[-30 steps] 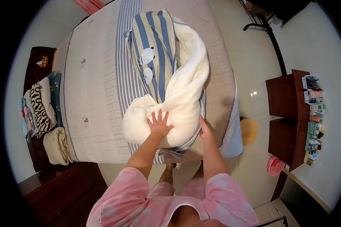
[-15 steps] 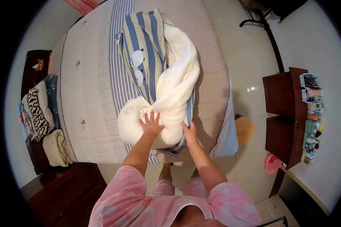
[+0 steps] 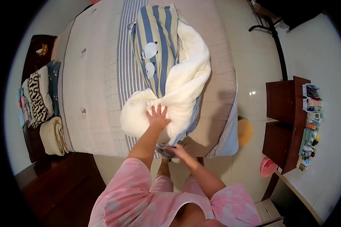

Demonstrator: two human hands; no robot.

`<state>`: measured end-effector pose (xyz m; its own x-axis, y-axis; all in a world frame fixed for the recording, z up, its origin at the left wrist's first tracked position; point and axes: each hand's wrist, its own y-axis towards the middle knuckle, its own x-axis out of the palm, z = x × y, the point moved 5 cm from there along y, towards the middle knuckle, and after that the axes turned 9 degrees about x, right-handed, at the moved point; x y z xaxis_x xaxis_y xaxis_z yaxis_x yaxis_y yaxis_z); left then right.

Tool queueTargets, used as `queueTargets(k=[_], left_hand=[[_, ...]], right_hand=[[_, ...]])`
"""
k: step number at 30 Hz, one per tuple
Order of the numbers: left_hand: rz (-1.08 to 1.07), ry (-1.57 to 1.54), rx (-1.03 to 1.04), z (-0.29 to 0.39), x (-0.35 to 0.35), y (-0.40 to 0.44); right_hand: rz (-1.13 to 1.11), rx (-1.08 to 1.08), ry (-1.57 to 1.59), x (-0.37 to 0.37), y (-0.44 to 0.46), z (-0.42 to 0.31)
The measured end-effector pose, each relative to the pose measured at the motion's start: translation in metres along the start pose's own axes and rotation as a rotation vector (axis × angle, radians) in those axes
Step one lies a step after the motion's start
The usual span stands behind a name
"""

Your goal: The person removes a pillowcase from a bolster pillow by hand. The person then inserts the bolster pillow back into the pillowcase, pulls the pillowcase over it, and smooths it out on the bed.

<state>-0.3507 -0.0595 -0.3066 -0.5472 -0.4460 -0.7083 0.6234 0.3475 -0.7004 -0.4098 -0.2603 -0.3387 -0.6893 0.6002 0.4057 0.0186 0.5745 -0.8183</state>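
A thick cream quilt [image 3: 191, 68] lies bunched and twisted on the bed, partly wrapped by a blue-and-beige striped quilt cover [image 3: 163, 38] with white animal faces. My left hand [image 3: 158, 118] rests on the quilt's bulging near end, fingers spread and pressing into a dimple. At the bed's near edge, my right hand [image 3: 178, 151] is closed on a grey-blue edge of the cover under the quilt. That hand is slightly blurred, and its fingertips are partly hidden in the fabric.
The bed [image 3: 91, 75] has a beige, striped spread. Pillows [image 3: 38, 100] and a folded cream blanket [image 3: 53, 136] lie at the left. To the right stand a dark red cabinet [image 3: 280, 102] with small items on top, a round stool [image 3: 245, 132] and a pink basin [image 3: 268, 166].
My right hand has moved from the quilt's right side down and left to the near bed edge, drawing at the cover there. My left hand stays spread on the quilt. The view has shifted slightly.
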Motion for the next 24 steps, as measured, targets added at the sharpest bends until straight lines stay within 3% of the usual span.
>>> queueTargets(k=[2, 5, 7, 9, 11, 14, 17, 21, 24], left_hand=[[-0.048, -0.007, 0.009, -0.004, -0.005, 0.002], [-0.081, -0.047, 0.023, -0.004, -0.007, 0.001], [-0.086, -0.069, 0.025, -0.007, -0.007, -0.001], [-0.083, -0.084, 0.026, -0.005, -0.007, -0.004], [-0.102, -0.089, 0.033, -0.004, -0.008, -0.003], [-0.079, -0.097, 0.04, -0.008, -0.003, -0.001], [-0.047, -0.101, 0.045, -0.01, 0.002, 0.002], [-0.033, -0.101, 0.034, -0.01, 0.005, 0.004], [-0.059, -0.096, 0.024, -0.008, 0.002, 0.006]], right_hand=[[0.02, -0.089, 0.017, 0.028, -0.038, -0.067], [0.308, -0.102, 0.062, -0.015, -0.042, -0.121], [0.259, -0.288, 0.6, -0.055, -0.04, -0.164], [0.017, -0.347, 0.862, -0.123, 0.033, -0.156], [0.01, -0.415, 0.875, -0.124, 0.014, -0.214], [0.148, -0.303, 0.835, -0.17, 0.057, -0.249], [0.052, -0.173, 0.921, -0.177, 0.081, -0.292], [0.189, -0.102, 0.632, -0.202, 0.119, -0.312], [0.135, -0.065, 0.686, -0.208, 0.124, -0.335]])
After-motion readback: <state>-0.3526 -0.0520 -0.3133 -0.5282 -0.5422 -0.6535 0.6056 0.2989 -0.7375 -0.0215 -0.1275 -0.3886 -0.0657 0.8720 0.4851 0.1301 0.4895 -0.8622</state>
